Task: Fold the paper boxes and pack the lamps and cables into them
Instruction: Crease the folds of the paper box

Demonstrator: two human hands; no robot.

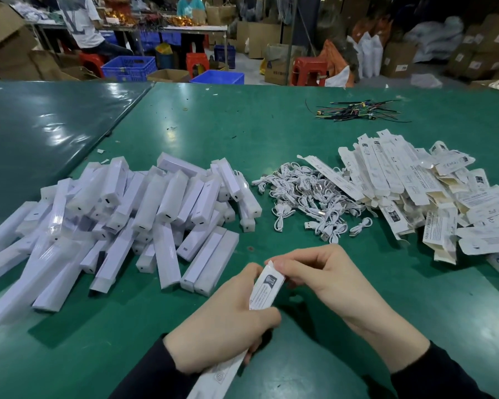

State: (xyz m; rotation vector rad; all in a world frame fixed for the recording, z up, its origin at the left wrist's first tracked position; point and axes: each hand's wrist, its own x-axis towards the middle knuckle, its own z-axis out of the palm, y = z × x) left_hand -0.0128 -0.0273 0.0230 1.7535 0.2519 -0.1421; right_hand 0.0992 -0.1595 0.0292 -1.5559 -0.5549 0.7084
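Head view: the grip is two-handed on one paper box (264,289). The left hand (222,323) wraps its fingers round the middle of the box, thumb on top, so the long carton runs from the near edge of the picture up toward the centre, held above the bench (300,133) rather than resting on it. The right hand (314,272) pinches the far end of the box between thumb and fingertips, right at the end flap (270,264). Whether that flap is being tucked shut or pulled open is hard to tell, since the fingers cover most of it.

The step in hand looks like forming or closing one end of the carton. If a lamp is already inside, the view does not show it; the box does look squared up, not flat.

Outward from the hands, the supplies sit in three heaps across the bench: a pile of white lamps (162,203) to the left, a tangle of white cables (308,200) in the middle, and a heap of flat printed cartons (415,191) to the right. A loose bundle of coloured wires (357,110) lies farther back.

The next move probably calls for seating the flap squarely in the box mouth while the left hand keeps the carton from twisting.
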